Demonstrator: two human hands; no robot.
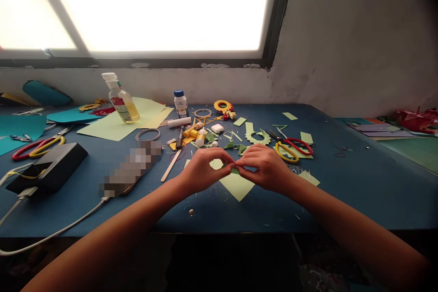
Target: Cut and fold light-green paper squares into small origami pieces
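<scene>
My left hand (201,169) and my right hand (265,166) meet above the blue table (359,182), fingertips pinched together on a small dark green paper piece (234,170). Just beneath them lies a light green paper square (236,185). Both hands are closed in a pinch. Red and yellow scissors (294,147) lie right behind my right hand, on green paper scraps.
Behind the hands lie glue sticks, a white eraser (217,128), wire rings and a yellow paper sunflower (223,106). A bottle of yellow liquid (121,99) stands on light green sheets. At left sit a black box (48,169), a cable and more scissors (36,147). Red paper shapes (415,118) lie far right.
</scene>
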